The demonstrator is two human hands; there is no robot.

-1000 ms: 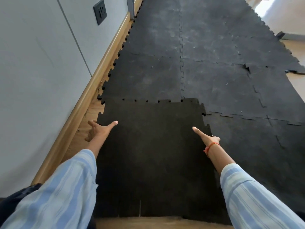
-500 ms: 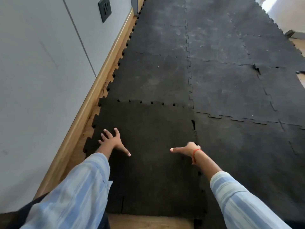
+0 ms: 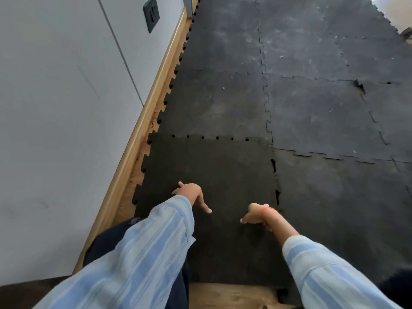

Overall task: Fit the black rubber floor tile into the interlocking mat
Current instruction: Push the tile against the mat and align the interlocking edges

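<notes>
Both your hands flat on the black rubber floor tile (image 3: 214, 166), holding nothing.
Left hand (image 3: 189, 192) and right hand (image 3: 256, 216) spread open; tile at the interlocking mat's (image 3: 312, 97) near-left corner, gaps along its right seam.

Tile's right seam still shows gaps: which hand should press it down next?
Right hand, probably. It rests beside the open slots along the tile edge; the left hand sits nearer the wall side.
</notes>
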